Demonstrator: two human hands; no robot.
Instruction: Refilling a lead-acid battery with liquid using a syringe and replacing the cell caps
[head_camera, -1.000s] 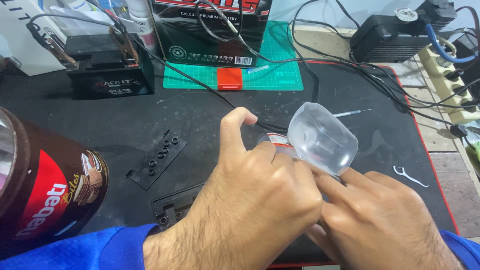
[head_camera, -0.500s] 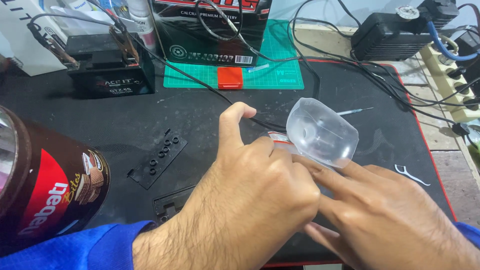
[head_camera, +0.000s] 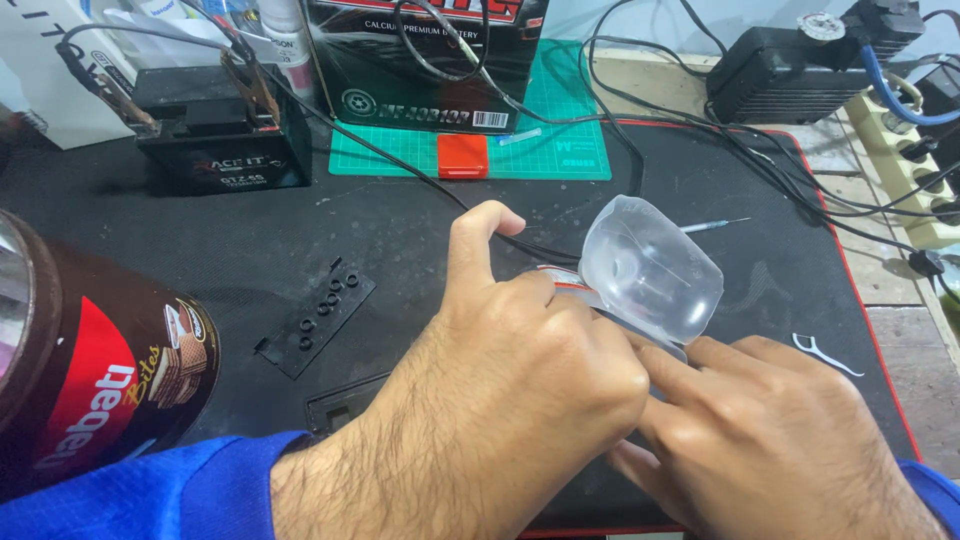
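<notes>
Both hands are closed around a small clear plastic bottle (head_camera: 650, 272) in the middle of the black mat (head_camera: 400, 240). The left hand (head_camera: 510, 380) wraps over the bottle's lower part with its thumb sticking up, and the right hand (head_camera: 770, 430) presses its fingers against the bottle from the other side. The bottle lies tilted, with its round bottom end pointing up and away from the person. It looks see-through, and I cannot tell if anything is inside it. A bit of red and white label shows near the left thumb. A big brown and red tub (head_camera: 90, 370) lies on its side at the left edge, and what it holds cannot be seen. A black strip with small round holes (head_camera: 318, 320) lies on the mat between the tub and the hands. Farther back sits a small black battery (head_camera: 225, 135) with wires clipped to it, next to a black box (head_camera: 430, 60) standing on a green cutting mat (head_camera: 560, 150). A small red block (head_camera: 463, 156) lies on that green mat. A little white pick (head_camera: 825, 353) lies near the right hand.
</notes>
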